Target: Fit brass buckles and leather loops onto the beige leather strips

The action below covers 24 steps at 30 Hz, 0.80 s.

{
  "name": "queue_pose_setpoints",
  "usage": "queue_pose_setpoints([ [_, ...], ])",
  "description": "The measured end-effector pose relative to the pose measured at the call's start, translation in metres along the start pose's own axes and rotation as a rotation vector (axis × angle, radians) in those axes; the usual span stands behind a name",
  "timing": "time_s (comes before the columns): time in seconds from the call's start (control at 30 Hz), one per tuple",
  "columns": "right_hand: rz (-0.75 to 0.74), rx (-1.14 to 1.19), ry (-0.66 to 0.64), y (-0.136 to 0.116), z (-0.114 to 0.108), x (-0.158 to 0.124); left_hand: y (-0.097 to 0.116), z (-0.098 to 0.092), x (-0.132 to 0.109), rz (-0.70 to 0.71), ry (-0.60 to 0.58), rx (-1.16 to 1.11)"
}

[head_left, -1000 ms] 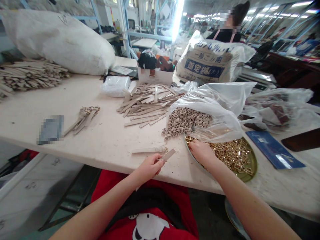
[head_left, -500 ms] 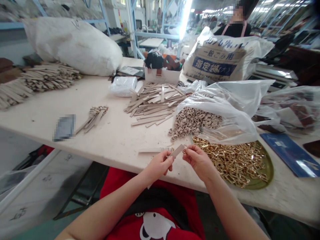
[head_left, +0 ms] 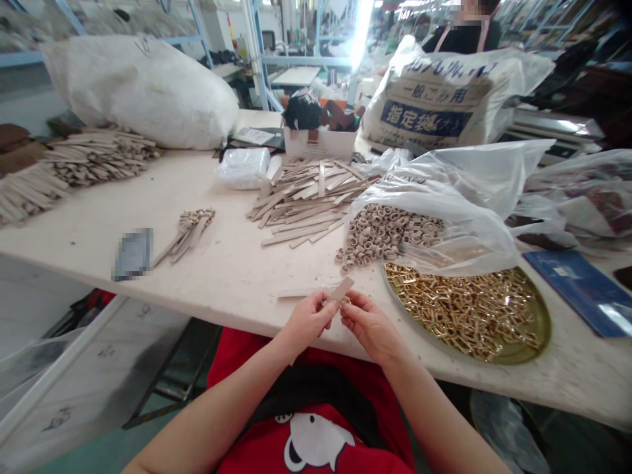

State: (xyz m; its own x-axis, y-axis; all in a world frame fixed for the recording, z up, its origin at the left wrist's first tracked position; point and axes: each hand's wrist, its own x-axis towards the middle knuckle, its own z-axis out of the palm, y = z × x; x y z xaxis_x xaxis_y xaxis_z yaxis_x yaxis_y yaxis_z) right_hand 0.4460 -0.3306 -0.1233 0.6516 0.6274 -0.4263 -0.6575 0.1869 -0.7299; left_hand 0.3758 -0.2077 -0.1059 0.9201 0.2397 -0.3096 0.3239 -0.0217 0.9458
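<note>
My left hand (head_left: 307,319) pinches a short beige strap (head_left: 342,289) that sticks up and to the right over the table's front edge. My right hand (head_left: 368,324) is closed right beside it, fingertips meeting the strap's lower end, with a small gold buckle (head_left: 330,303) between the two hands. Just behind my hands a finished beige strap with a buckle (head_left: 301,293) lies flat on the table (head_left: 222,263). To the right stands a round gold tray (head_left: 540,329) heaped with gold buckles.
A plastic bag spills beige loops (head_left: 385,234) behind the tray. A pile of loose straps (head_left: 306,197) lies mid-table, a small bundle (head_left: 187,230) to the left, more stacks (head_left: 74,161) far left. White sacks (head_left: 143,85), a printed bag (head_left: 434,105) and a person stand at the back.
My right hand left the buckle tray and came to the strap in my left hand; both hands are now together at the strap's lower end.
</note>
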Motion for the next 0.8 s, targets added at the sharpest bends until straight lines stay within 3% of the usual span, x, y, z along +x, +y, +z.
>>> queue_pose_setpoints([
  [0.1,-0.091,-0.104,0.036,0.003,-0.001,0.000,0.000,-0.001,0.000,0.013,0.016,0.028],
  [0.17,-0.118,-0.052,0.081,0.003,-0.003,0.001,0.000,-0.003,-0.001,0.024,0.012,0.059],
  [0.37,-0.012,0.287,0.145,-0.003,-0.005,0.004,-0.002,-0.008,-0.011,0.080,0.005,0.335],
  [0.57,0.047,0.251,0.138,0.005,0.001,-0.005,0.004,-0.012,-0.014,0.127,-0.032,0.605],
  [0.67,-0.014,0.145,0.139,0.017,0.007,-0.009,0.006,-0.009,-0.013,0.129,-0.055,0.523],
  [0.8,-0.250,-0.090,0.192,0.030,0.011,-0.014,0.007,-0.003,-0.012,0.067,-0.069,0.242],
])
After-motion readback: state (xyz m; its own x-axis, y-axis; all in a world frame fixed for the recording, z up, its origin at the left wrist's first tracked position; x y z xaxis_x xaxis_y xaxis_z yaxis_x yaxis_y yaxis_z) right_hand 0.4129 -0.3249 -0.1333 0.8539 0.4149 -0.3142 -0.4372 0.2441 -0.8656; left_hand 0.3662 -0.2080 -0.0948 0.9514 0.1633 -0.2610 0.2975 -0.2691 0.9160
